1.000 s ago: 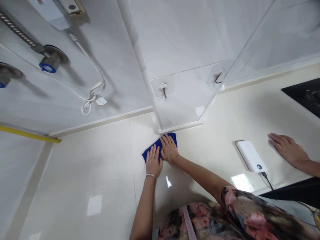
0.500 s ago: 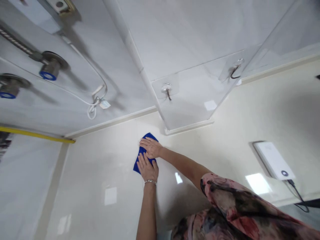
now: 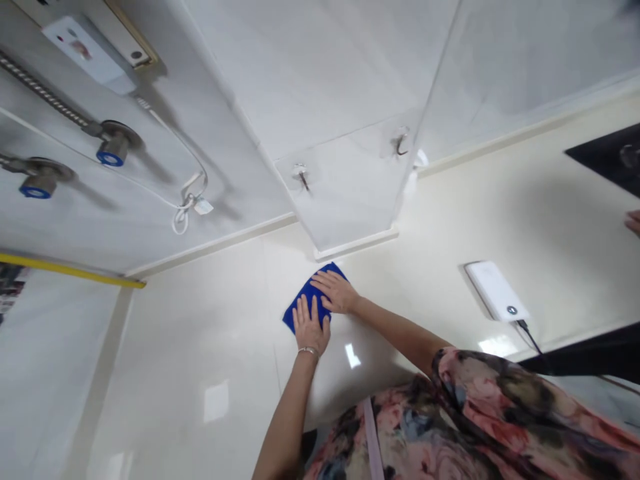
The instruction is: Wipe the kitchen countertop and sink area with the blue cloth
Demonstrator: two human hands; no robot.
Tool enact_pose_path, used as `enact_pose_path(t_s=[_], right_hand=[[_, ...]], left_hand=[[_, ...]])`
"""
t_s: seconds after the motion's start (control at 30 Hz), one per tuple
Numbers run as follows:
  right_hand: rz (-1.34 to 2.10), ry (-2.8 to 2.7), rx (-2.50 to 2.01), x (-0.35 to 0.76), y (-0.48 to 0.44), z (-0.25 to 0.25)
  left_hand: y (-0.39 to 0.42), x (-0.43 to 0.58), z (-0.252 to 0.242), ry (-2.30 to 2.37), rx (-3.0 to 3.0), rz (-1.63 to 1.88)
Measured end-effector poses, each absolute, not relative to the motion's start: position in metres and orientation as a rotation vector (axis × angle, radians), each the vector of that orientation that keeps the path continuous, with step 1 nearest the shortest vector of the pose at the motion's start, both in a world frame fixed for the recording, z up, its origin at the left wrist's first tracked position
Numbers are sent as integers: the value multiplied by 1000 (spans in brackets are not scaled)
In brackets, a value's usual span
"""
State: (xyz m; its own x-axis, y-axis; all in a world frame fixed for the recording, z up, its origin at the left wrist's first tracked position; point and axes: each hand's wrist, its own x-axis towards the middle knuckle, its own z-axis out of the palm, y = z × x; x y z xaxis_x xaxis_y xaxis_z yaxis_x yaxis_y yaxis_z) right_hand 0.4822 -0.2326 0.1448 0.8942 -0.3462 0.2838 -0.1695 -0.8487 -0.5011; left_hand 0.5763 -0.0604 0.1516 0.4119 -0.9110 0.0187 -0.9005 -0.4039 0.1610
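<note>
Cloth (image 3: 321,313) under our flat left hand (image 3: 311,327) and right hand (image 3: 337,293) slides toward three o'clock, so wiping apparently nears the pillar (image 3: 345,200).

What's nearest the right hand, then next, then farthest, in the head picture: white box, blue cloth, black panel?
From the right hand:
1. Blue cloth: under it, touching.
2. White box: off to the right.
3. Black panel: farther right, higher in the picture.
</note>
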Motion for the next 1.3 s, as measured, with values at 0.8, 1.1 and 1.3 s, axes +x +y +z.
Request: enact_pose_path(t_s=[0.8, 1.1, 1.3], right_hand=[[-312, 1408, -2558, 171, -162, 152], [-195, 1679, -2479, 173, -105, 154], [-170, 1748, -2455, 190, -65, 150]], left_hand=[[-105, 392, 158, -2443, 1584, -532], [-75, 386, 152, -2496, 1441, -571], [-43, 401, 150, -2480, 1359, -578]])
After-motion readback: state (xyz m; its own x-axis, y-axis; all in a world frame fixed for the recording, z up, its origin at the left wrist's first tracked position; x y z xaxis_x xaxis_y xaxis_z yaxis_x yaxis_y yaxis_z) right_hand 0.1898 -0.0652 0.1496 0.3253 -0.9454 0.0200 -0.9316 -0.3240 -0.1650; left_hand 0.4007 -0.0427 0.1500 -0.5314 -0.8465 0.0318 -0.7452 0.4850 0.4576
